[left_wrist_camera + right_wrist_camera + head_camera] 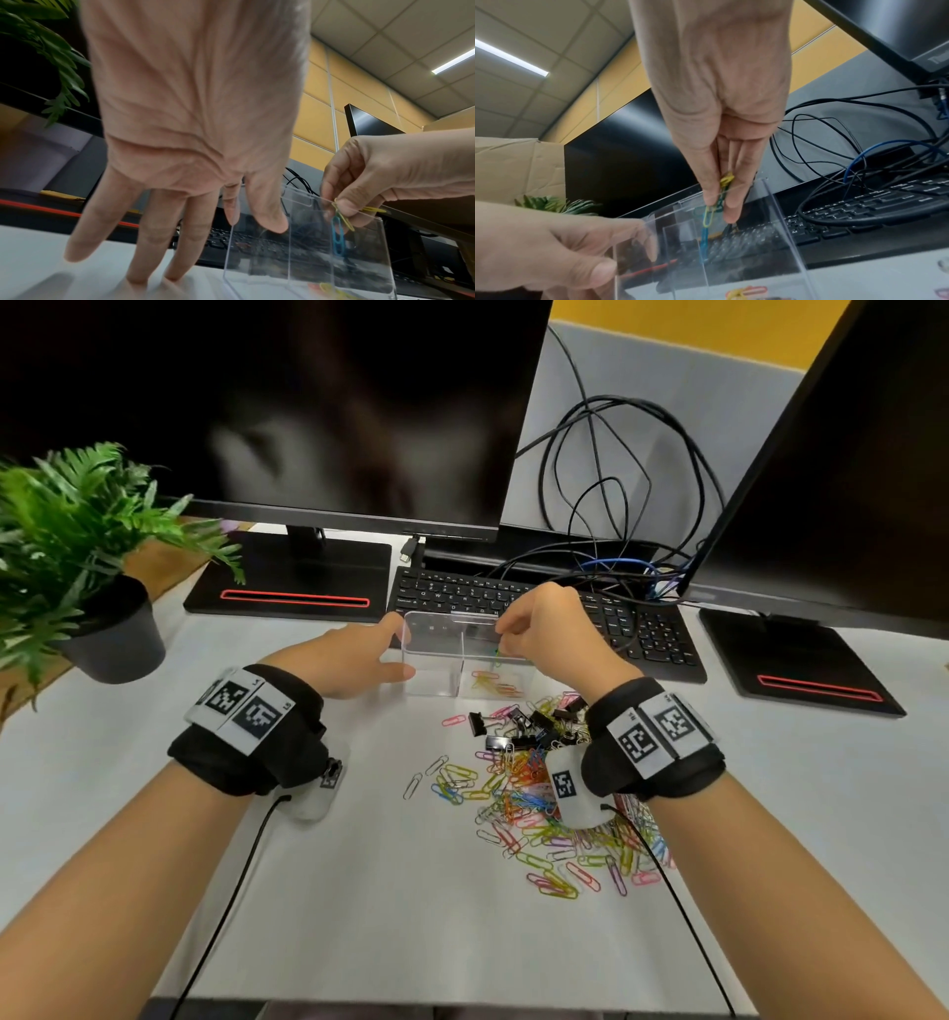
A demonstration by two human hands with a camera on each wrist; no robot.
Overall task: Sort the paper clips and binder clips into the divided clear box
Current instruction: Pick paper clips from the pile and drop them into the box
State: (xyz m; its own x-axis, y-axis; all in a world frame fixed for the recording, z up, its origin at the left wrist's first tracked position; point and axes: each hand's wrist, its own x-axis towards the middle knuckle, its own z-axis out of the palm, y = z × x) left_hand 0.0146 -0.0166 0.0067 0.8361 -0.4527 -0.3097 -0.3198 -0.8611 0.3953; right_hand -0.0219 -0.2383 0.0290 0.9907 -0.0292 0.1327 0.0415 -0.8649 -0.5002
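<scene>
The divided clear box [452, 616] stands on the white desk in front of the keyboard. My left hand [403, 645] holds its left end between thumb and index finger. Over the right compartment my right hand [499, 643] pinches a few linked paper clips [708, 217]; a blue one [338, 237] dangles inside the box [257, 263]. A few coloured clips [493, 685] lie on that compartment's floor, while the left compartment looks empty. Loose coloured paper clips [539, 814] are piled near my right wrist, with black binder clips [534, 726] at the pile's far edge.
A black keyboard [642, 629] lies right behind the box, under tangled cables [616, 505]. Two monitors on black bases [287, 577] stand at the back. A potted plant [77, 546] sits at the far left. Bare white desk [359, 891] stretches toward me.
</scene>
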